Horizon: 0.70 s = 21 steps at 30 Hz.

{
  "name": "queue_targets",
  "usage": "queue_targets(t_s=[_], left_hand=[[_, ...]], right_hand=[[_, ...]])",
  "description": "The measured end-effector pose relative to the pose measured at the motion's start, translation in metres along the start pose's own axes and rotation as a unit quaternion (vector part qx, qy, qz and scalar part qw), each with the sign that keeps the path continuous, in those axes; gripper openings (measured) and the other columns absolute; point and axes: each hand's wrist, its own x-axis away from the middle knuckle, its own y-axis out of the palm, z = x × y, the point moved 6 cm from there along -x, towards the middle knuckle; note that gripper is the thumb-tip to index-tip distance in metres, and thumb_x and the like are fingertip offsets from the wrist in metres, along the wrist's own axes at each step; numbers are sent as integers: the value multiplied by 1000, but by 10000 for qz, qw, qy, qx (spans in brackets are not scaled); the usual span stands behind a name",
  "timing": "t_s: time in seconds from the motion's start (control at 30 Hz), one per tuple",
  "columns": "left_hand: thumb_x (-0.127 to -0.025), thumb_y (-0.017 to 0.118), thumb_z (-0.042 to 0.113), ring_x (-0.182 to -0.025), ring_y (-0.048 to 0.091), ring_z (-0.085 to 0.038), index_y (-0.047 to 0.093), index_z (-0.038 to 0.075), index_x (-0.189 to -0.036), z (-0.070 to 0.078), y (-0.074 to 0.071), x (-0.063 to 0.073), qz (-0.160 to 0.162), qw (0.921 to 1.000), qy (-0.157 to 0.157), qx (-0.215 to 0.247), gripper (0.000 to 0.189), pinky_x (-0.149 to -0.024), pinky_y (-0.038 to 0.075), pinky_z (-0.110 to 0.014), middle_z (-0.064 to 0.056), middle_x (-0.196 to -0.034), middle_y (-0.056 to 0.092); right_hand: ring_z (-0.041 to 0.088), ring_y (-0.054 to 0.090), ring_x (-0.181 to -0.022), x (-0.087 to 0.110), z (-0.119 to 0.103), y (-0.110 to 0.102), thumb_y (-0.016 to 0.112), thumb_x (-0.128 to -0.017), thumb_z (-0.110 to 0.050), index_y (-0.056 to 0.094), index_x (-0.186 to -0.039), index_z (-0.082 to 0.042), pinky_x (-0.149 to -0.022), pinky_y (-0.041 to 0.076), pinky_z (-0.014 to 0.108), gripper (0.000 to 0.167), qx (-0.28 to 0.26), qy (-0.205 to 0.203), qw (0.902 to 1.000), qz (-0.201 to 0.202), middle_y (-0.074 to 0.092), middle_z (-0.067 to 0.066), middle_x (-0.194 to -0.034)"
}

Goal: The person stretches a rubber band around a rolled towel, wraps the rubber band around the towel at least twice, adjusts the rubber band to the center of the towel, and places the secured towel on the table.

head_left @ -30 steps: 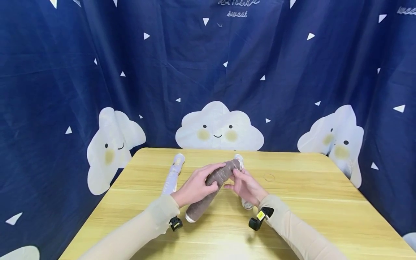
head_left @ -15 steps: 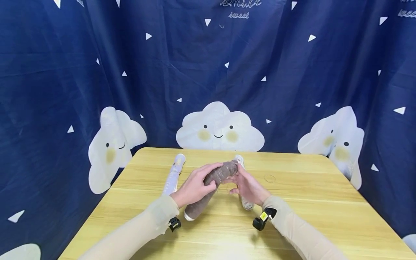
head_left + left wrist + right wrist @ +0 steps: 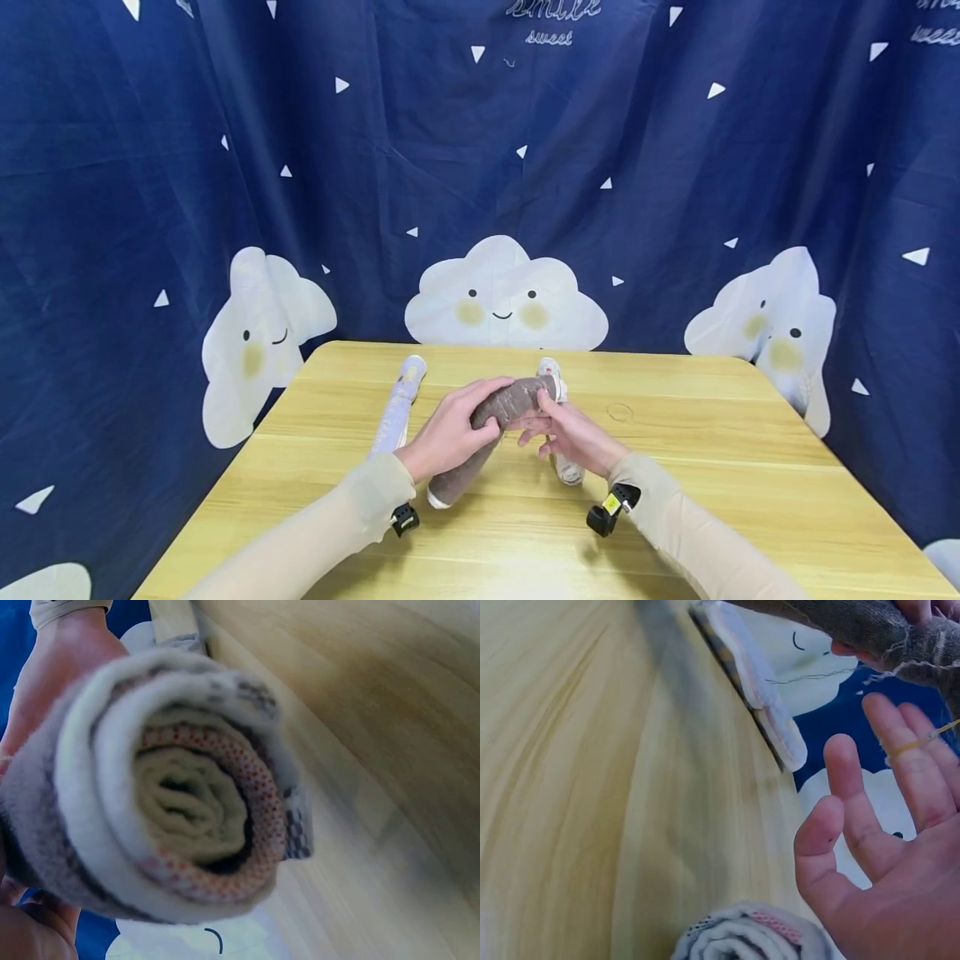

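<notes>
A brown rolled towel (image 3: pixel 461 479) with a white inner layer slants over the table in the head view. My left hand (image 3: pixel 446 429) grips its middle, thumb nearest me and fingers over the top. My right hand (image 3: pixel 577 437) is at the far end, its thumb touching the towel and its other fingers spread loosely below. A yellow rubber band (image 3: pixel 907 748) loops round two of those fingers and runs out of the right wrist view. In the left wrist view, the roll's spiral end (image 3: pixel 187 802) shows white and red-dotted layers; most of the left hand is hidden behind it.
A lavender roll (image 3: pixel 393 421) lies on the wooden table (image 3: pixel 712 467) left of my hands. A white patterned roll (image 3: pixel 568 471) lies behind my right hand, partly hidden. Farther right is a thin ring (image 3: pixel 620 412), resembling a rubber band. A blue cloud-print curtain (image 3: pixel 480 167) surrounds the table.
My right thumb has slid to the towel's far end and back onto its side, while the lower fingers have spread. My left hand has kept its grip almost unmoved.
</notes>
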Motion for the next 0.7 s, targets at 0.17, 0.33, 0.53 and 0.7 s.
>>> queue_targets(t_s=[0.17, 0.33, 0.53, 0.7], left_hand=[[-89, 62, 13, -103, 61, -9, 45, 34, -149, 3, 4, 0, -319, 9992, 170, -194, 66, -85, 53, -29, 8, -140, 59], [-88, 62, 13, -96, 60, -11, 39, 36, -152, 4, 8, 0, -738, 9960, 338, -382, 72, -78, 51, -25, 4, -140, 58], [-87, 62, 13, -95, 60, -11, 35, 37, -154, 2, 10, 1, -991, 9935, 333, -443, 77, -78, 50, -25, 4, -142, 57], [-84, 63, 14, -90, 59, -11, 28, 41, -156, 3, 14, 0, -1216, 9915, 207, -412, 85, -70, 49, -23, 5, -140, 57]], right_hand=[[22, 59, -107, -1, -4, 1, 47, -104, -48, 50, -133, -17, -78, 49, 34, 43, -216, -186, 9985, 467, 69, -4, -115], [14, 57, -109, -3, -10, 6, 61, -100, -26, 47, -133, -14, -79, 51, 34, 38, -612, -444, 9939, 808, 60, -3, -123], [15, 61, -103, -4, -14, 10, 69, -93, -19, 46, -132, -11, -75, 52, 32, 46, -407, -341, 9951, 832, 61, 0, -122], [20, 62, -95, -2, -11, 6, 64, -97, -31, 54, -131, -9, -70, 52, 32, 42, 385, -133, 9968, 688, 68, -1, -109]])
